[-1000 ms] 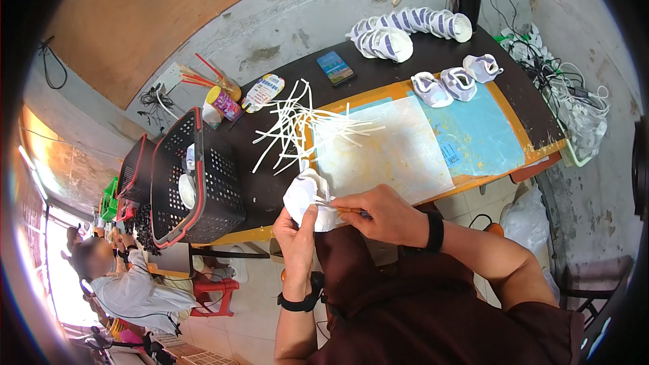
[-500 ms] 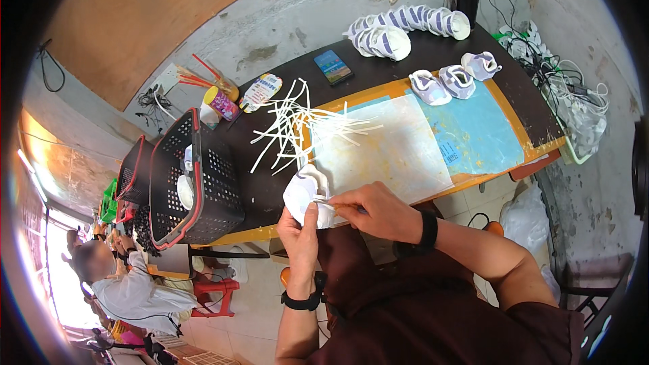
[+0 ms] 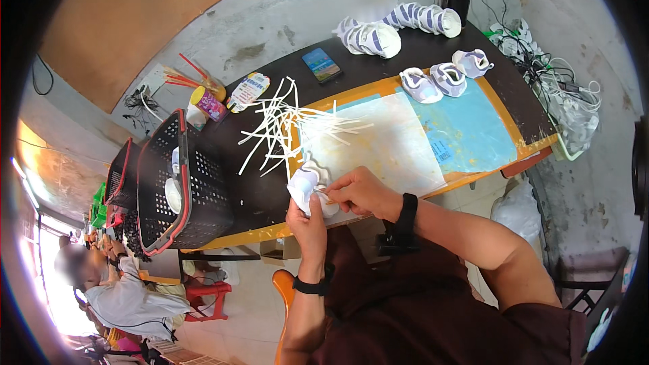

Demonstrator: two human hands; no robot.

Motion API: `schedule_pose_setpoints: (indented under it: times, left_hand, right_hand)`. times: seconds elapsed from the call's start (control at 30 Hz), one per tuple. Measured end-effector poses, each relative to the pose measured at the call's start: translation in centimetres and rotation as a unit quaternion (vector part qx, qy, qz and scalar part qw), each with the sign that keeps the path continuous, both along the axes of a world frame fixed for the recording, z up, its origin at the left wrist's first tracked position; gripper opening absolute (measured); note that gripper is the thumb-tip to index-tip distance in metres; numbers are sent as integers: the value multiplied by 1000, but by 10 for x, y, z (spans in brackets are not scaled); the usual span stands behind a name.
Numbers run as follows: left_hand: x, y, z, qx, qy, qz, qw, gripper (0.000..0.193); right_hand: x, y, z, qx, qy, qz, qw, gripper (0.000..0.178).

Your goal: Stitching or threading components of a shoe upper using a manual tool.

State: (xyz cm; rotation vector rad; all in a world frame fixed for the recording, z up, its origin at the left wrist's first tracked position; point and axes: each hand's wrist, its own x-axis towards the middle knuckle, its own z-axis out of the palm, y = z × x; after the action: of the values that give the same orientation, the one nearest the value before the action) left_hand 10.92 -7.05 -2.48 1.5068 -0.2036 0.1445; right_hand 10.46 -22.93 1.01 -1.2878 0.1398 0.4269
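Two hands were busy at one small white shoe [image 3: 302, 182], which I held over the near edge of the dark table [image 3: 260, 204], just beside the corner of the pale sheet [image 3: 378, 142]. My left hand [image 3: 309, 226] was partly closed around the shoe from below, thumb against its side. My right hand [image 3: 365, 192] was drawn into a pinch at the shoe's right side, with what looked like a slim brown tool [image 3: 331, 201] between the fingertips; it was too small in view for me to be sure. To do this well, I judged, the left grip had to stay firm without crushing the soft upper, the left thumb clear of the tip, and the right strokes short and light.

On my left stood a large black perforated basket [image 3: 213, 196] with a red rim, holding a few white pieces [image 3: 174, 195] that looked like shoes. Beyond it was a smaller dark basket [image 3: 120, 179], whose inside I could not make out. Near the wall stood a yellow-and-purple can [image 3: 208, 104] and, behind it, a jar [image 3: 217, 89] beside red sticks [image 3: 181, 80]. A black lidded cup [image 3: 457, 0] stood at the far corner, its contents hidden.
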Motion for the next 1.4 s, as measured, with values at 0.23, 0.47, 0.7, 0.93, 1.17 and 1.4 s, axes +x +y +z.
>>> schedule_pose_setpoints:
  times: [0.23,0.47,0.7,0.93,1.17,1.4]
  left_hand:
    - [7,-3,-8,89,-37,39,995,25]
    - [3,-11,-10,138,-79,79,984,20]
    - [-1,-15,-1,136,-27,71,988,20]
    - [9,-1,-8,-53,50,22,997,26]
    - [9,8,-2,-148,110,-72,980,33]
    - [7,6,2,-139,146,-92,975,36]
  right_hand:
    - [-4,18,-12,-311,-414,-114,848,21]
    - [6,9,-12,-266,-240,-29,933,11]
    - [15,11,9,-28,4,-45,999,12]
    - [-6,-14,25,-303,-252,13,919,18]
    - [-6,-3,6,-210,-289,-55,932,20]
    - [-2,11,-3,-332,-390,-105,853,31]
